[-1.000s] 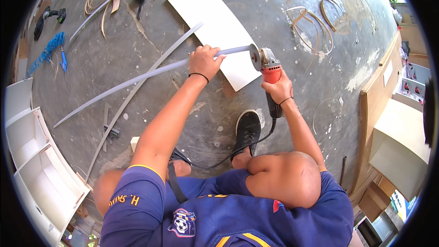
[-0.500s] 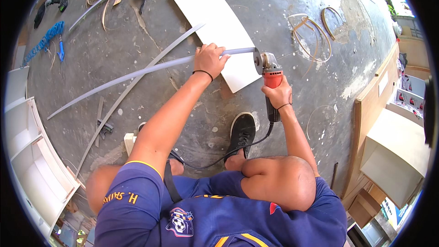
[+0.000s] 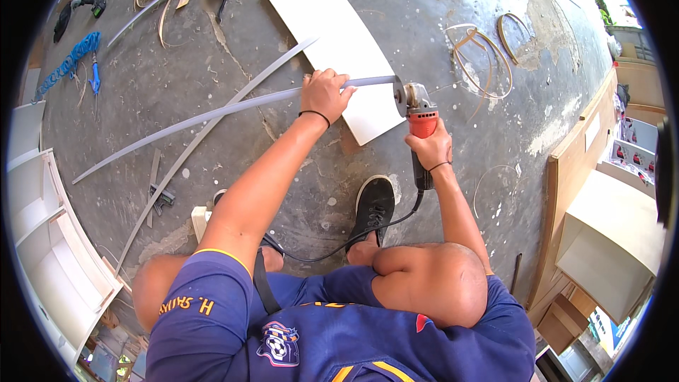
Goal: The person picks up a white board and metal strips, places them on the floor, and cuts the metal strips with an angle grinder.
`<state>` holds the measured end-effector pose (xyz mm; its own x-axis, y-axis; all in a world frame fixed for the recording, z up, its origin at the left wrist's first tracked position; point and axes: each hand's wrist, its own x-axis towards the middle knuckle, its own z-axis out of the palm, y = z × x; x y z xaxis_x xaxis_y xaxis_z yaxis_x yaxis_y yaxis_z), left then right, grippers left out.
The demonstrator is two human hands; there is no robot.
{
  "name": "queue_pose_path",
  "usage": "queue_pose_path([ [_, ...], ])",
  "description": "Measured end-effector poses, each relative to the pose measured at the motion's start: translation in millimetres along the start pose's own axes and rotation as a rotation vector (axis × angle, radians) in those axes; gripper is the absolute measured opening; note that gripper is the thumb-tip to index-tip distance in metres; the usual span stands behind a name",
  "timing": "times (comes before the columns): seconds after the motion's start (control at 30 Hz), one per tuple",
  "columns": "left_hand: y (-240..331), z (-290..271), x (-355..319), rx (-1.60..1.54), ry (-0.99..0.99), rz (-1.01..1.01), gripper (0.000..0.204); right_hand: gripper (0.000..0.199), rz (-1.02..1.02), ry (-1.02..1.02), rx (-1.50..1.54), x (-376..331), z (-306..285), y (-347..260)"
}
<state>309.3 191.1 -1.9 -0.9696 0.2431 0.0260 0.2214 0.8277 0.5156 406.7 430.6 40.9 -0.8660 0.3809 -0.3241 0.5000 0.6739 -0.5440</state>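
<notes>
My left hand (image 3: 325, 95) is closed on a long grey metal strip (image 3: 191, 122) near its right end, above a white board (image 3: 332, 25) lying on the floor. In my right hand (image 3: 433, 145) is a red and black angle grinder (image 3: 423, 124), gripped by its body. Its dark disc (image 3: 399, 95) meets or nearly meets the strip's right end; whether they touch I cannot tell. A second grey strip (image 3: 265, 74) passes beneath the held one, its upper end over the board. The grinder's black cord (image 3: 332, 251) runs down between my legs.
Coiled edging strips (image 3: 484, 64) lie at the right. At the far left are a cordless drill (image 3: 81, 7) and a coiled blue air hose (image 3: 74, 60). White cabinet frames (image 3: 60, 247) stand at the left, wooden panels and boxes (image 3: 601, 233) at the right.
Almost nothing differs. Both hands, the strip and the grinder keep their places, with only a tiny shift of the view.
</notes>
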Motion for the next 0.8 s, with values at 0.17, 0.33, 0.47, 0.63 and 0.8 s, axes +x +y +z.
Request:
queue_pose_path([
  [0.17, 1.1, -1.1, 0.3, -0.011, 0.013, 0.011, 0.031, 0.059, 0.01, -0.003, -0.028, -0.3, -1.9, -3.2],
  [0.33, 0.7, -1.7, 0.2, -0.015, 0.005, 0.019, 0.032, 0.059, 0.011, -0.006, -0.028, -1.1, -4.3, -5.3],
  [0.47, 2.3, -0.8, -1.1, -0.046, -0.041, -0.004, 0.029, 0.059, 0.016, -0.009, -0.023, 1.8, -4.5, -3.5],
  [0.63, 2.7, -2.5, -0.5, -0.053, -0.041, -0.01, 0.028, 0.059, 0.006, -0.004, -0.033, -0.8, -5.7, -7.8],
  [0.8, 0.5, -3.2, 1.2, -0.034, 0.04, 0.019, 0.027, 0.059, 0.013, -0.008, -0.051, -1.0, -4.3, -3.6],
])
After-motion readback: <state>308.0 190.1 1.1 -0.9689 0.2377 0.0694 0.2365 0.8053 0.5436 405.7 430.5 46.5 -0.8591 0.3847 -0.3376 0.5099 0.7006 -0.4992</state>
